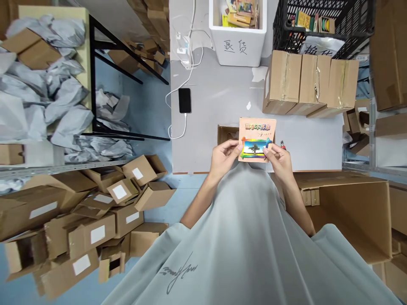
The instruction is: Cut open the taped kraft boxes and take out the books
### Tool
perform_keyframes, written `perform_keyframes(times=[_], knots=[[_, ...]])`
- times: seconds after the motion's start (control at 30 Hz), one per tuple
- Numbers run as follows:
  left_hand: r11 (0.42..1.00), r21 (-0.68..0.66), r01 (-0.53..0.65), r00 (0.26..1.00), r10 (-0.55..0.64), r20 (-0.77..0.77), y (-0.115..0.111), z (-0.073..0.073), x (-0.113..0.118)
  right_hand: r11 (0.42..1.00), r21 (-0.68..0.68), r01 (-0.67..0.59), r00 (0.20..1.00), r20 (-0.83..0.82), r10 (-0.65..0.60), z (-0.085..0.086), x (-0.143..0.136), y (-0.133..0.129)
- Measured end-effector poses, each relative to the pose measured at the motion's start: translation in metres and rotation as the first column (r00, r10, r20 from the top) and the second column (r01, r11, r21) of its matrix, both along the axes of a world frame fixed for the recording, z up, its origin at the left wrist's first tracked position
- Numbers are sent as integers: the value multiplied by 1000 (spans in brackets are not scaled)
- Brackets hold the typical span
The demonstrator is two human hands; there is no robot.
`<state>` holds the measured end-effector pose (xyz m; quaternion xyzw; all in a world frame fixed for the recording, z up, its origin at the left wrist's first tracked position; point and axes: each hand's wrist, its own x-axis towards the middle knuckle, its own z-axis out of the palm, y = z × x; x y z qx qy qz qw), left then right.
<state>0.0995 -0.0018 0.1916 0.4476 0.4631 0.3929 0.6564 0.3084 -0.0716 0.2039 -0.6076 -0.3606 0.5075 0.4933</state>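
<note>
Between my two hands I hold a thin pink booklet with a tree picture and coloured Chinese lettering on its front. My left hand pinches its left edge, and my right hand grips the lower right edge. Behind the booklet stands an open cardboard box, mostly hidden by it and by my hands. A small red and black object lies just past my right hand; I cannot make out its kind.
A phone on a white cable lies on the grey table. Farther back are a white foam box, a black crate and taped cartons. A large open carton stands at right, and several boxes are heaped at left.
</note>
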Motion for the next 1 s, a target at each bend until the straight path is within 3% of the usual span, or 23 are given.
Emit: perform_keyframes(times=[0.1, 0.2, 0.3, 0.4, 0.57, 0.63, 0.8, 0.93, 1.0], knots=[[995, 52, -83, 997, 83, -5, -2, 3, 2, 999, 29, 31, 998, 59, -33, -6, -5, 5], [974, 111, -198, 979, 202, -25, -3, 2, 5, 979, 138, 151, 949, 258, -182, -2, -13, 3], [955, 130, -267, 962, 272, -21, -9, 1, 7, 981, 177, 79, 921, 364, -140, 9, -28, -3], [962, 176, -210, 976, 216, -15, -19, 4, 10, 988, 147, -45, 961, 276, 2, 14, -46, -7], [913, 408, -17, 989, 77, -130, -31, 13, 6, 994, 104, 32, 972, 230, -55, 11, -61, 0], [900, 436, 14, 983, 68, -171, -27, 13, 0, 995, 83, 51, 981, 185, -65, 11, -58, 5], [900, 403, -165, 955, 249, -164, -2, 6, -27, 997, 72, 5, 998, 67, -10, 18, -41, 9], [973, 233, 1, 992, 29, -123, 4, 1, -41, 999, 14, -39, 999, 20, 39, 17, -34, 5], [986, 160, 41, 995, -26, -98, -1, 0, -40, 999, -5, -50, 999, -4, 50, 11, -34, 4]])
